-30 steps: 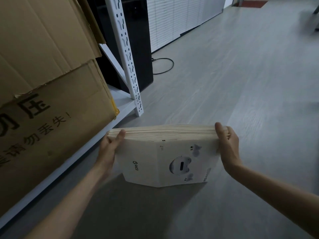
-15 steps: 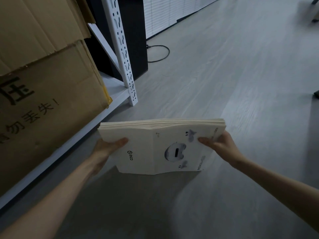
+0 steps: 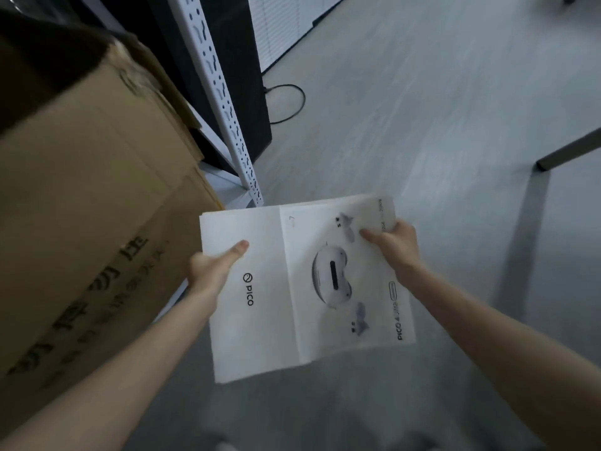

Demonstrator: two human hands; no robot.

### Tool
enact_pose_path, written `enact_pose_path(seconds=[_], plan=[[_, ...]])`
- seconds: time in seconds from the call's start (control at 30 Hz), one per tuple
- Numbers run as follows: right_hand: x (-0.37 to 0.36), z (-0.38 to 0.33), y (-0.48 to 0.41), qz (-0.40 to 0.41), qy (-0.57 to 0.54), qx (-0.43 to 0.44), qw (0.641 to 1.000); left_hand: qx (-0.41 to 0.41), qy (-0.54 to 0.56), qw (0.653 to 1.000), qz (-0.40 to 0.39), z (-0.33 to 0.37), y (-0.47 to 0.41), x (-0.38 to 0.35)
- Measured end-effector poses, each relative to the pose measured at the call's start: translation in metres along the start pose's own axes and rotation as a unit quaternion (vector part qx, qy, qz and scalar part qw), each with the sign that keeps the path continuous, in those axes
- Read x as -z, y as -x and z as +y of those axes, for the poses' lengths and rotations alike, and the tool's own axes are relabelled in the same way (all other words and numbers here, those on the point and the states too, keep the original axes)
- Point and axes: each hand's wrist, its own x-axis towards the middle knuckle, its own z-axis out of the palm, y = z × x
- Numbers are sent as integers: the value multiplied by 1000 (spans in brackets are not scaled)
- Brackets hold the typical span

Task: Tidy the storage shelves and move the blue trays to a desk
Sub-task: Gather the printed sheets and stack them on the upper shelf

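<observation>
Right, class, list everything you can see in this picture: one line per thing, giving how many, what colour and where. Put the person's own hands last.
stack of flat printed cartons: one stack, white with black PICO print and a headset picture, held above the floor at centre
cardboard box: one, brown with dark printed characters, on the shelving at left
shelf upright: one, white and perforated, right of the box
cabinet: one, black, behind the upright
cable: one, black, looped on the floor by the cabinet
furniture leg: one, dark, right edge
floor: grey, wood-grain
left hand: one, grips the stack's left edge, thumb on top
right hand: one, grips the stack's far right corner, thumb on top
</observation>
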Motion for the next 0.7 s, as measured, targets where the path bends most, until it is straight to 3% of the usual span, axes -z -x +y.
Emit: enact_pose_path(seconds=[0.2, 0.27, 0.43, 0.57, 0.7], plan=[[72, -138, 145, -21, 8, -132, 991, 137, -32, 986, -88, 121, 161, 107], [99, -188, 193, -23, 25, -144, 989, 160, -40, 981, -97, 159, 214, 135], [156, -301, 291, -27, 51, -125, 991, 186, 13, 953, -238, 245, 335, 215], [172, -371, 354, -73, 89, -86, 990, 190, 77, 957, -208, 242, 450, 274], [162, -423, 424, -155, 130, -47, 978, 169, 127, 974, -78, 225, 535, 328]])
